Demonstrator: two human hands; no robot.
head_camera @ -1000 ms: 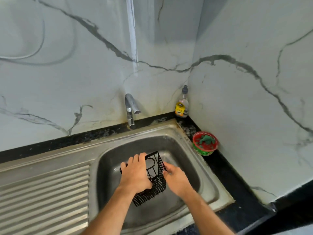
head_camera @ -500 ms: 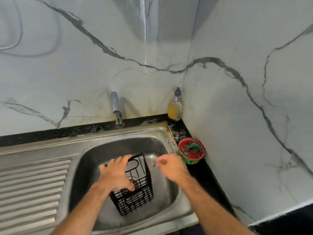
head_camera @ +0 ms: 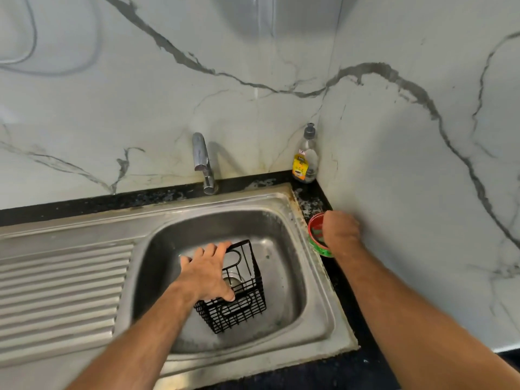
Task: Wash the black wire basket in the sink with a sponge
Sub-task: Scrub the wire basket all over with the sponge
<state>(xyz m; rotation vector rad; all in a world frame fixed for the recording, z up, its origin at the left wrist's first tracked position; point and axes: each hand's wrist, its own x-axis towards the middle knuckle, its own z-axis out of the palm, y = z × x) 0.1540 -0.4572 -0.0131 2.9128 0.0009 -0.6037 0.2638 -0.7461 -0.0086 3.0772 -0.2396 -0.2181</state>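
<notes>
Two hands busy: left (head_camera: pixel 206 273) gripping light, stiff, wet-slick basket (head_camera: pixel 241 288) by its rim in sink (head_camera: pixel 315 319); right (head_camera: pixel 340 232) at tub (head_camera: pixel 316 243) right of sink, fingers hidden.

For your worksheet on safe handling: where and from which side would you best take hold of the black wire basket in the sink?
Probably by the top rim wire of the black wire basket, from above on its left side, as the left hand does now. The basket stands open-topped and tilted in the sink, so fingers can hook over the rim, leaving the right side free for scrubbing.
</notes>
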